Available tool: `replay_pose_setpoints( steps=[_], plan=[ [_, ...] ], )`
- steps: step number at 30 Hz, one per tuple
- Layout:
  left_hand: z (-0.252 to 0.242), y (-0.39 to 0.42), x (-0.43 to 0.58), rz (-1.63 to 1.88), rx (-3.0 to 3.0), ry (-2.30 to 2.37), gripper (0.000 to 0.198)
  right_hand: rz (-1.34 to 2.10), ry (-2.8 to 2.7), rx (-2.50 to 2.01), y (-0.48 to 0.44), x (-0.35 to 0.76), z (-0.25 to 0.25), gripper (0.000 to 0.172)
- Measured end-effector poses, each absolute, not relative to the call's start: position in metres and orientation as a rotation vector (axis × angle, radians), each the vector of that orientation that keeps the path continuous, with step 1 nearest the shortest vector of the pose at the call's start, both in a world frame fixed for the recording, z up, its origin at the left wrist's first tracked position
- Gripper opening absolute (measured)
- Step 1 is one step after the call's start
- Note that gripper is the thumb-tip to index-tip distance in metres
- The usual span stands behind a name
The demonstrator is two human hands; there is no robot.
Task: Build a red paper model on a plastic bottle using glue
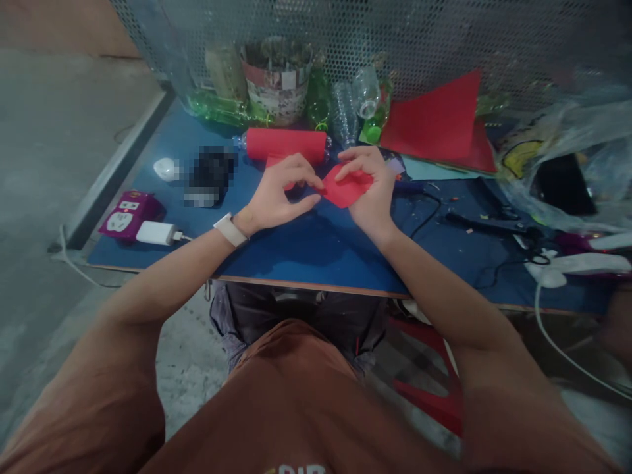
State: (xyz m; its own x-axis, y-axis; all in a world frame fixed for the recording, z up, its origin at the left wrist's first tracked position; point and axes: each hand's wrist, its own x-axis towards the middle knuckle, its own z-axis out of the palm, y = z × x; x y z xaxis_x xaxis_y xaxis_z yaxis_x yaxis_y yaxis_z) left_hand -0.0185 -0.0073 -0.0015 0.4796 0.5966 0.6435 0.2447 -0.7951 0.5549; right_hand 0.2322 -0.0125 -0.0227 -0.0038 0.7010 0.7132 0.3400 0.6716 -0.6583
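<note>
A small cut piece of red paper (346,187) is held above the table's middle. My right hand (372,191) grips it from the right, fingers curled over its upper side. At its left corner, the thumb and fingertips of my left hand (281,191) come together around the edge. Just behind my left hand lies a clear plastic bottle wrapped in red paper (286,143), on its side. A red flap below the wrapped bottle is partly hidden by my left hand.
On the blue table (316,257) stand plastic bottles (344,112) and a patterned pot (276,85) at the back. Red sheets (434,125) lie back right, near a plastic bag (582,151) and a glue gun (563,266). A purple power socket (129,214) sits left.
</note>
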Motion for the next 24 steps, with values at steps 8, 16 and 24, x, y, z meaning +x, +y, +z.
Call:
replay_pose_setpoints(
  steps=[8,16,24],
  plan=[
    [-0.0068,-0.0048,-0.017,1.285,2.39,0.698,0.035,0.222,-1.638,-0.872,-0.0135,0.2327,-0.021,0.031],
    [-0.0023,-0.0063,-0.0181,1.307,2.386,0.699,0.029,0.1,-1.535,-0.793,-0.0106,0.232,-0.0202,0.038],
    [-0.0051,-0.0046,-0.0186,1.355,2.388,0.71,0.03,-0.019,-1.553,-0.739,-0.014,0.2321,-0.0149,0.036]
  ],
)
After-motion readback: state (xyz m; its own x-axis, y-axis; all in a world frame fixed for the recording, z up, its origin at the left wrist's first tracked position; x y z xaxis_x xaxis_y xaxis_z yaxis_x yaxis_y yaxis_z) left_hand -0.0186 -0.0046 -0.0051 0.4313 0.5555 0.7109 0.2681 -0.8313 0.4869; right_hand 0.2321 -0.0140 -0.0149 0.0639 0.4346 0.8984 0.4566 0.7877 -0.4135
